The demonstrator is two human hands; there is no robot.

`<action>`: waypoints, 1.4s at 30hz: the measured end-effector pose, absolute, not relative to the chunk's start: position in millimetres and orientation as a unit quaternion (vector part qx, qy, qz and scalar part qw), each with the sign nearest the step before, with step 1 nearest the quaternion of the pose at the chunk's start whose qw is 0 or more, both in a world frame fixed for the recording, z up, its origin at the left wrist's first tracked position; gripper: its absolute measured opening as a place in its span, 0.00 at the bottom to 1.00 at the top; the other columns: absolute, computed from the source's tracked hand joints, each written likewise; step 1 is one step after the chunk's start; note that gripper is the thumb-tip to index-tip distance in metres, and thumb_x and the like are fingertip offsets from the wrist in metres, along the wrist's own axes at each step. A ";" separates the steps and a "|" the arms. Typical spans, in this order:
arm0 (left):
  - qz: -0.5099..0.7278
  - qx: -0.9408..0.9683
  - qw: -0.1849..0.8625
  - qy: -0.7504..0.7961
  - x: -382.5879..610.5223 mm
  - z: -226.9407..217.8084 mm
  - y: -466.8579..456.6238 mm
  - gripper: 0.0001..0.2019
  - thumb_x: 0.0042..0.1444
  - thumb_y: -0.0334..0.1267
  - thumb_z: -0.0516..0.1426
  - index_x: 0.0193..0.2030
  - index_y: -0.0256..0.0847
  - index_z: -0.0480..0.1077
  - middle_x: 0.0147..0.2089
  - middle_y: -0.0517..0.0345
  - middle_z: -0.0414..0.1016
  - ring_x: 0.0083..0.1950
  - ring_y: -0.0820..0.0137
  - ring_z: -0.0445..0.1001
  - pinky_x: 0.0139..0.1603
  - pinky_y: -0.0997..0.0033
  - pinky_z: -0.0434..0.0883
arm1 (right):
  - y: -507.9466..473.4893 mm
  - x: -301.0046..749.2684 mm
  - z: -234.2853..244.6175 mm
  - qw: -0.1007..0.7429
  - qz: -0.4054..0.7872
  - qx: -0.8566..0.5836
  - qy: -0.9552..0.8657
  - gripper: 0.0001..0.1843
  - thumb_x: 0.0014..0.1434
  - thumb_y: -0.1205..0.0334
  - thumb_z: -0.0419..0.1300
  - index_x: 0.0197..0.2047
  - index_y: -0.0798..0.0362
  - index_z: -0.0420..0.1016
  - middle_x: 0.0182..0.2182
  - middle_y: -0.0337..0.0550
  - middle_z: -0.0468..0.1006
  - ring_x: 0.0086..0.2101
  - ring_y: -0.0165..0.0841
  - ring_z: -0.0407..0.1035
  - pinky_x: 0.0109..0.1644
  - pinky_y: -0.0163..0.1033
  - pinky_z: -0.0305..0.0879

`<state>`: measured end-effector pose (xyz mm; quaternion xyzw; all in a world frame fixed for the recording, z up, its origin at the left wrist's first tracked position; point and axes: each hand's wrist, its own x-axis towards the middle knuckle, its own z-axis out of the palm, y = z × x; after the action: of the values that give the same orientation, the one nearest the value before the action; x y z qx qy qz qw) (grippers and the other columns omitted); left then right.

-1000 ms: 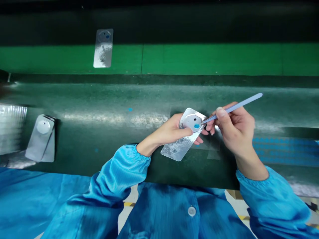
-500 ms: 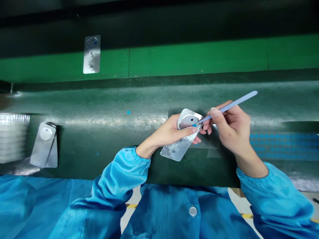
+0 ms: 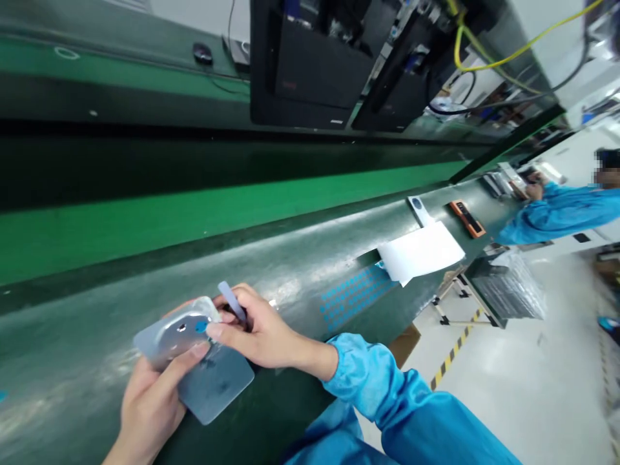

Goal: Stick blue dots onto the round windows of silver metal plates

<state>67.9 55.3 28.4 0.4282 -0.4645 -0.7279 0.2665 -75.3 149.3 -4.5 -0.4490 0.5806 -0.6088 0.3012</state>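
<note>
My left hand (image 3: pixel 150 407) grips a silver rectangular plate (image 3: pixel 216 384) from below, with its thumb lying across the plate's edge. The plate carries a rounded pale disc (image 3: pixel 167 337) with a small dark hole and a small blue piece (image 3: pixel 201 326) beside it. My right hand (image 3: pixel 264 329) sits just next to that blue piece and pinches pale blue tweezers (image 3: pixel 231 300). Only the tweezers' rear end shows, sticking up past my fingers. Their tips are hidden by my right hand.
A green bench surface runs across the view, with a blue-dotted sheet (image 3: pixel 356 300), a white sheet (image 3: pixel 421 252), and an orange device (image 3: pixel 467 218) further along. Black equipment (image 3: pixel 310 64) stands behind. A co-worker's blue sleeve (image 3: pixel 557 213) shows at right.
My head has turned right, swinging the whole view and bringing equipment and a co-worker into sight. My hands now appear lower left, still holding the plate and tweezers.
</note>
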 end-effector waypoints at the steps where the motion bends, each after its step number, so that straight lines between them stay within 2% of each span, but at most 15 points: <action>1: -0.728 0.435 0.262 -0.461 67.7 28.4 56.2 0.47 0.29 0.45 0.82 0.63 0.43 0.83 0.49 0.51 0.91 0.50 0.46 0.89 0.43 0.65 0.89 | 147.7 -73.0 -4.7 0.318 -0.613 -0.440 0.574 0.25 0.70 0.38 0.71 0.55 0.49 0.76 0.48 0.41 0.72 0.44 0.34 0.70 0.49 0.41 0.75; 6: -0.742 0.429 0.229 -0.462 70.2 19.8 58.5 0.52 0.32 0.54 0.83 0.67 0.41 0.79 0.51 0.48 0.91 0.55 0.42 0.88 0.53 0.55 0.89 | 141.0 -64.3 -6.8 0.357 -0.682 -0.359 0.528 0.29 0.62 0.36 0.77 0.47 0.48 0.73 0.45 0.36 0.65 0.33 0.26 0.62 0.36 0.37 0.67; 10: -0.746 0.386 0.226 -0.494 72.2 5.2 59.5 0.48 0.40 0.59 0.82 0.67 0.43 0.78 0.55 0.46 0.89 0.59 0.45 0.87 0.57 0.57 0.87 | 139.7 -63.6 -9.3 0.368 -0.698 -0.332 0.516 0.31 0.58 0.36 0.80 0.41 0.48 0.68 0.43 0.35 0.64 0.28 0.24 0.54 0.31 0.36 0.62; 13: -0.715 0.359 0.250 -0.545 74.5 -3.3 62.1 0.40 0.49 0.60 0.79 0.64 0.42 0.79 0.58 0.46 0.88 0.62 0.49 0.86 0.61 0.61 0.84 | 143.2 -62.7 -9.0 0.355 -0.700 -0.338 0.520 0.29 0.60 0.37 0.77 0.39 0.48 0.67 0.41 0.35 0.64 0.29 0.26 0.53 0.32 0.37 0.60; 15: -0.701 0.343 0.257 -0.570 76.7 -6.1 64.8 0.37 0.53 0.61 0.77 0.63 0.41 0.80 0.60 0.45 0.88 0.62 0.49 0.86 0.63 0.60 0.83 | 147.6 -60.6 -8.5 0.341 -0.700 -0.340 0.528 0.26 0.64 0.38 0.74 0.39 0.48 0.67 0.40 0.35 0.63 0.31 0.28 0.55 0.34 0.37 0.59; 18: -0.726 0.320 0.236 -0.562 79.5 -8.5 68.2 0.38 0.54 0.61 0.77 0.65 0.41 0.79 0.60 0.44 0.87 0.61 0.50 0.86 0.63 0.58 0.82 | 154.7 -57.8 -9.9 0.322 -0.701 -0.344 0.535 0.19 0.69 0.43 0.69 0.39 0.48 0.70 0.39 0.36 0.64 0.34 0.31 0.59 0.37 0.38 0.59; 21: -0.762 0.305 0.226 -0.524 81.3 -11.0 69.8 0.37 0.54 0.59 0.77 0.65 0.42 0.80 0.57 0.48 0.88 0.57 0.53 0.86 0.62 0.58 0.80 | 159.0 -56.7 -13.3 0.340 -0.697 -0.342 0.531 0.15 0.69 0.48 0.69 0.40 0.48 0.71 0.38 0.36 0.64 0.35 0.32 0.59 0.38 0.38 0.59; 24: -0.780 0.292 0.223 -0.507 82.6 -11.7 72.5 0.32 0.56 0.57 0.78 0.61 0.41 0.82 0.53 0.50 0.88 0.55 0.55 0.85 0.61 0.59 0.79 | 161.3 -54.9 -14.3 0.361 -0.691 -0.325 0.536 0.16 0.66 0.51 0.71 0.39 0.47 0.70 0.37 0.36 0.63 0.35 0.33 0.60 0.38 0.38 0.59; 28: -0.789 0.267 0.210 -0.512 82.1 -6.1 77.6 0.26 0.58 0.56 0.77 0.55 0.41 0.84 0.55 0.48 0.88 0.58 0.54 0.85 0.62 0.59 0.78 | 164.4 -51.9 -11.6 0.333 -0.691 -0.310 0.562 0.14 0.67 0.51 0.68 0.37 0.48 0.70 0.37 0.38 0.67 0.37 0.35 0.63 0.43 0.40 0.65; 31: -0.802 0.249 0.210 -0.500 79.8 -0.7 79.2 0.26 0.58 0.55 0.77 0.56 0.42 0.84 0.55 0.50 0.88 0.57 0.55 0.85 0.65 0.57 0.78 | 166.1 -51.7 -11.0 0.325 -0.689 -0.311 0.568 0.11 0.68 0.52 0.67 0.38 0.47 0.72 0.37 0.38 0.68 0.37 0.35 0.64 0.44 0.40 0.66; 35: -0.801 0.250 0.209 -0.502 79.8 0.6 78.9 0.23 0.59 0.55 0.77 0.53 0.42 0.85 0.50 0.52 0.88 0.58 0.55 0.84 0.65 0.58 0.77 | 165.6 -53.3 -13.5 0.334 -0.683 -0.318 0.566 0.13 0.65 0.52 0.69 0.38 0.48 0.70 0.37 0.38 0.68 0.37 0.35 0.64 0.42 0.40 0.64; 37: -0.791 0.257 0.210 -0.514 81.6 -1.0 78.5 0.23 0.57 0.54 0.77 0.52 0.42 0.85 0.52 0.51 0.89 0.59 0.53 0.84 0.65 0.58 0.78 | 164.2 -53.5 -14.6 0.324 -0.682 -0.323 0.570 0.13 0.66 0.52 0.68 0.37 0.48 0.69 0.37 0.38 0.68 0.37 0.35 0.64 0.43 0.41 0.64; 40: -0.774 0.283 0.224 -0.520 83.2 -2.0 75.9 0.26 0.52 0.55 0.80 0.50 0.42 0.84 0.54 0.50 0.89 0.55 0.55 0.87 0.60 0.60 0.81 | 162.0 -52.0 -15.2 0.302 -0.685 -0.349 0.565 0.13 0.70 0.51 0.65 0.38 0.48 0.69 0.38 0.39 0.68 0.38 0.36 0.65 0.46 0.43 0.66; 42: -0.761 0.310 0.237 -0.519 81.6 1.5 71.9 0.28 0.49 0.57 0.80 0.49 0.40 0.83 0.50 0.49 0.90 0.51 0.55 0.88 0.57 0.60 0.82 | 161.1 -49.8 -15.9 0.302 -0.689 -0.360 0.552 0.12 0.71 0.49 0.65 0.44 0.48 0.73 0.42 0.40 0.69 0.41 0.36 0.67 0.48 0.42 0.68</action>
<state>81.6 71.9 1.5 0.3095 -0.5192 -0.7607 0.2367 -49.8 161.1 -15.9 -0.3600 0.5519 -0.6888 0.3021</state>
